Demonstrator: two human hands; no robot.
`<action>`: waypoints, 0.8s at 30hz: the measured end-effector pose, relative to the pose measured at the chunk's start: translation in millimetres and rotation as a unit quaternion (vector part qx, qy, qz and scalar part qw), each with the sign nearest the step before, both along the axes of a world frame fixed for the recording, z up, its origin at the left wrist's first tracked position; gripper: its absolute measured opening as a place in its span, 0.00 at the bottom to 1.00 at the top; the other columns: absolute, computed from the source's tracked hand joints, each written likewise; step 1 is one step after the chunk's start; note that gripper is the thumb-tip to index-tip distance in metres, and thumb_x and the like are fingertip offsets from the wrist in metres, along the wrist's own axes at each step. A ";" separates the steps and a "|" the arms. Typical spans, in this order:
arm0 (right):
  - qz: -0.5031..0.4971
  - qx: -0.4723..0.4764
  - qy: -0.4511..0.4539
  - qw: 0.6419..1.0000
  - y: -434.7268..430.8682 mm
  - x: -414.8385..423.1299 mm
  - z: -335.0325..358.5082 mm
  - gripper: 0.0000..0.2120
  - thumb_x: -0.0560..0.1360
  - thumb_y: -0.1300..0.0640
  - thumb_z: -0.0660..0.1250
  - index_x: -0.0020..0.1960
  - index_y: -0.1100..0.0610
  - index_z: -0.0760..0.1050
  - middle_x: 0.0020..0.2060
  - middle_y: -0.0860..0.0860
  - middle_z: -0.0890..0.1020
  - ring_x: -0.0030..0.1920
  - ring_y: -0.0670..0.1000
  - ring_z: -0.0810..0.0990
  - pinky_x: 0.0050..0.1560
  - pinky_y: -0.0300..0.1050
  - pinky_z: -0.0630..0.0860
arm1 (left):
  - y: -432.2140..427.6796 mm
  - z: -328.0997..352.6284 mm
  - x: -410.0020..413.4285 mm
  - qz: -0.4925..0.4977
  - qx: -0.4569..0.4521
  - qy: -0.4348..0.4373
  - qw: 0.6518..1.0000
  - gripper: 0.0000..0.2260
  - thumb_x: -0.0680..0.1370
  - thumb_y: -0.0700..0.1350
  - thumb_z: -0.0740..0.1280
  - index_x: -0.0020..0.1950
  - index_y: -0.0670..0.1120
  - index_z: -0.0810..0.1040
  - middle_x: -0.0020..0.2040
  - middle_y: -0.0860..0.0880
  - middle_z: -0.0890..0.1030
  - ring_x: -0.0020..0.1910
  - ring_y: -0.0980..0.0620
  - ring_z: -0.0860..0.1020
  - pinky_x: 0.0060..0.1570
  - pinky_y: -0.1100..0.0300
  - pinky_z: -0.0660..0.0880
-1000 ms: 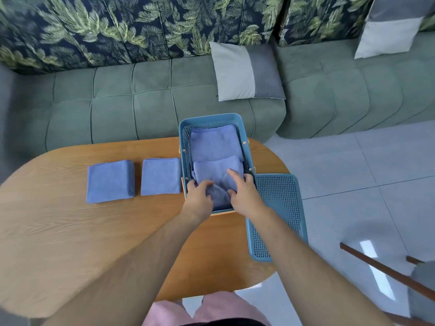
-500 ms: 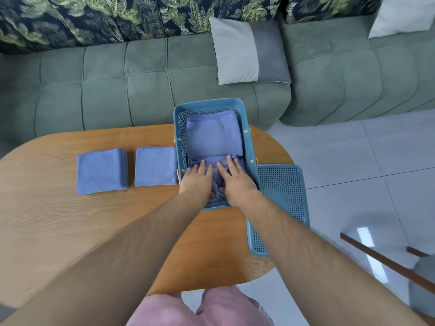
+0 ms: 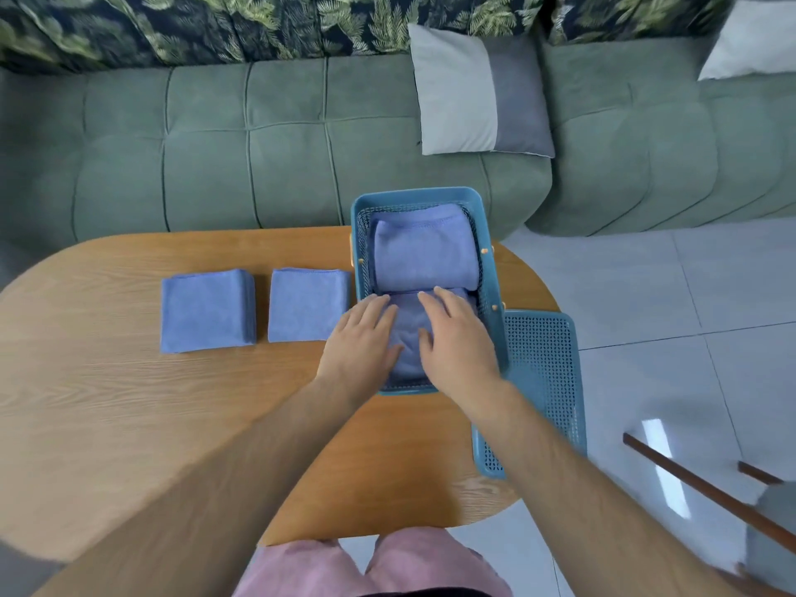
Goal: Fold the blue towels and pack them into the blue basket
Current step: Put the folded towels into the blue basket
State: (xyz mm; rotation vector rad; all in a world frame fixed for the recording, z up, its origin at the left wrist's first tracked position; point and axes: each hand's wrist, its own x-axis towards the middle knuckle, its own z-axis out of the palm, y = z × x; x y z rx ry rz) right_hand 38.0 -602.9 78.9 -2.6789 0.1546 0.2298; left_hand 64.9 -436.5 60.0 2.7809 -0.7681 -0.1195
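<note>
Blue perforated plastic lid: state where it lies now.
Head view, right side: the lid lies flat over the wooden table's right edge, beside the blue mesh basket.

- Inside the basket (image 3: 413, 193): the far towel (image 3: 424, 252) and near towel (image 3: 407, 338) fill it, with the left hand (image 3: 359, 342) and right hand (image 3: 456, 338) flat on the near towel.
- Left of the basket: the inner folded towel (image 3: 308, 305) possibly touches its wall, and the outer folded towel (image 3: 206, 310) lies beyond.
- Right of the basket: the lid (image 3: 542, 372) lies flat.
- Near-left of the basket: open worktop (image 3: 129, 402).

A folded towel (image 3: 407, 338) in the blue basket (image 3: 491, 269) is pressed flat by the left hand (image 3: 359, 349) and right hand (image 3: 456, 338).
</note>
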 end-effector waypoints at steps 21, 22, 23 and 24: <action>-0.113 0.048 0.288 0.950 188.3 90.3 -133.0 0.25 0.84 0.50 0.59 0.79 0.43 0.58 0.78 0.65 0.49 0.77 0.66 0.55 0.71 0.56 0.65 | 147.9 -116.2 73.4 0.296 -0.049 0.387 0.872 0.28 0.81 0.50 0.64 0.80 0.53 0.59 0.75 0.42 0.61 0.72 0.39 0.66 0.65 0.47 0.70; -0.127 0.052 0.272 0.952 187.0 88.8 -138.7 0.23 0.83 0.51 0.60 0.77 0.43 0.62 0.74 0.63 0.58 0.72 0.66 0.62 0.67 0.54 0.68 | 146.7 -119.9 74.5 0.312 -0.075 0.393 0.862 0.27 0.81 0.50 0.65 0.79 0.53 0.61 0.74 0.44 0.62 0.70 0.40 0.68 0.64 0.48 0.72; -0.141 0.061 0.252 0.956 186.6 86.2 -141.3 0.20 0.82 0.53 0.61 0.73 0.45 0.66 0.68 0.61 0.63 0.68 0.64 0.66 0.64 0.53 0.71 | 145.6 -121.4 75.2 0.336 -0.107 0.402 0.845 0.26 0.80 0.49 0.66 0.77 0.54 0.64 0.74 0.45 0.62 0.68 0.41 0.70 0.61 0.50 0.74; -0.155 0.073 0.238 0.956 186.8 83.8 -141.4 0.17 0.82 0.55 0.61 0.70 0.47 0.69 0.64 0.59 0.65 0.65 0.63 0.68 0.60 0.51 0.73 | 144.8 -121.4 76.3 0.365 -0.139 0.415 0.822 0.25 0.79 0.49 0.67 0.75 0.54 0.66 0.72 0.46 0.64 0.64 0.43 0.73 0.55 0.53 0.76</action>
